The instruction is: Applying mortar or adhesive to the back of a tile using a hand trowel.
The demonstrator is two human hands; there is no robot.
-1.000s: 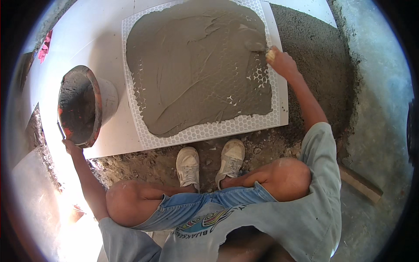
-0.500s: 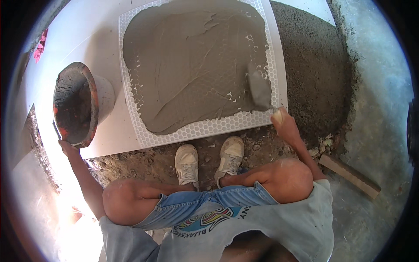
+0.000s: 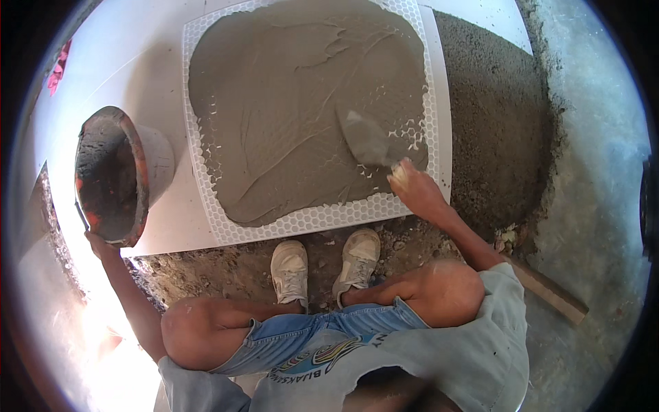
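Observation:
My right hand [image 3: 417, 191] is closed around the handle of a trowel [image 3: 366, 139]. The trowel's blade lies on a wide layer of wet grey mortar [image 3: 274, 117]. That mortar covers most of a white tile [image 3: 309, 215] whose honeycomb-patterned surface shows round the edges and in small patches near the trowel. At the left, my left hand [image 3: 103, 245] grips the near rim of a bucket [image 3: 158, 163], its fingers partly hidden. The bucket is tilted with its mouth toward me, and its inside is coated with grey mortar and orange-red marks.
White tiles [image 3: 147, 86] lie under and around the bucket. Dark, rough mortar bedding [image 3: 494, 130] fills the strip at right, beside a smooth grey floor [image 3: 590, 137]. A wooden piece [image 3: 549, 292] lies at lower right. My shoes [image 3: 290, 268] stand on rubble soil before the tile.
My right hand and the trowel have swept left across the mortar, away from the tile's right edge. My left hand still holds the bucket, which sits slightly lower and further left in view.

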